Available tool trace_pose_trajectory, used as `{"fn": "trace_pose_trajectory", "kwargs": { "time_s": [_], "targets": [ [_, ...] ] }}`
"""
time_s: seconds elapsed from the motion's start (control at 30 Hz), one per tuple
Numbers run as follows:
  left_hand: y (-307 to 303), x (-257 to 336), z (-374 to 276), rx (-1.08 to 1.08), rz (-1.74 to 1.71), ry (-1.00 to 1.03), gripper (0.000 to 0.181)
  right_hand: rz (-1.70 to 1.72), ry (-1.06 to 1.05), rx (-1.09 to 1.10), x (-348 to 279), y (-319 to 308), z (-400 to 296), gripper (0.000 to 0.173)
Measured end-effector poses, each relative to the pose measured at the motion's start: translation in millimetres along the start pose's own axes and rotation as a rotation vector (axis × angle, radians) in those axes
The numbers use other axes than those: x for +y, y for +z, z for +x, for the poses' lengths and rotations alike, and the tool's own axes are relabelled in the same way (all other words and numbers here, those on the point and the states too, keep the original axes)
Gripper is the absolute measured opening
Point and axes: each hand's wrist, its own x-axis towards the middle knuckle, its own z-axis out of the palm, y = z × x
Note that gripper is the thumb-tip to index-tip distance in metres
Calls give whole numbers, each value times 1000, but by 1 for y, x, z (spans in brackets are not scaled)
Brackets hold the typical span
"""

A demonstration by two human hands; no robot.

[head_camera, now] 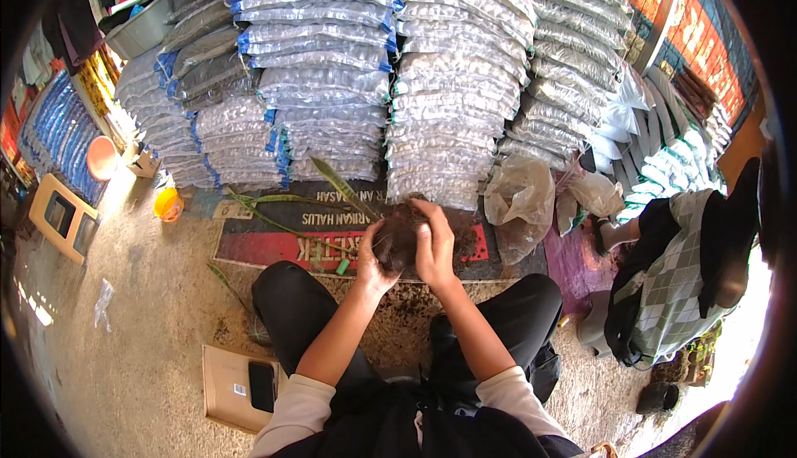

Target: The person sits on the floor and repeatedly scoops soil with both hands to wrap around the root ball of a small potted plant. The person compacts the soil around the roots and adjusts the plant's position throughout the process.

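A dark ball of soil and roots (pixel 396 241) is held between both hands above a printed banner sheet (pixel 252 245). My left hand (pixel 373 265) cups its left and lower side. My right hand (pixel 436 246) presses against its right side, fingers curled over the top. Long green snake plant leaves (pixel 341 185) stretch out from the ball to the upper left; where they join it is hidden. Loose dark soil (pixel 464 243) lies to the right of the hands. On the sheet, a small green cylinder (pixel 342 267) rests left of my left hand.
Stacked clear bags of pebbles (pixel 451 115) rise behind the sheet. An open plastic bag (pixel 520 209) stands at right, near a seated person (pixel 672 283). A phone (pixel 261 386) lies on a cardboard box (pixel 227 389). Farther left are an orange cup (pixel 169 204) and a stool (pixel 62 216).
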Motion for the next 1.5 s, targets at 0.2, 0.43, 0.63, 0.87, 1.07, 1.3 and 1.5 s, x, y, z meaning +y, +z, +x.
{"fn": "trace_pose_trajectory", "kwargs": {
  "time_s": [0.2,0.43,0.63,0.87,1.07,1.3,1.5],
  "targets": [
    [-10,3,9,-87,-3,8,37,-128,39,-131,-14,11,-16,68],
    [-10,-3,6,-73,15,106,33,-116,6,-21,-6,27,-21,55],
    [-12,-6,10,-78,-10,161,33,-98,-42,-5,-5,31,-22,41],
    [-3,0,2,-82,-10,48,37,-337,-48,-147,-11,18,-16,42],
    [-3,-7,0,-68,-85,45,39,-295,-240,-178,-10,15,-6,29],
    [-24,-9,12,-163,-122,-6,37,-200,-197,-24,-1,24,-19,20],
    [5,1,8,-60,-62,-36,35,-7,-71,-234,-5,-2,-3,40]
  ]
}}
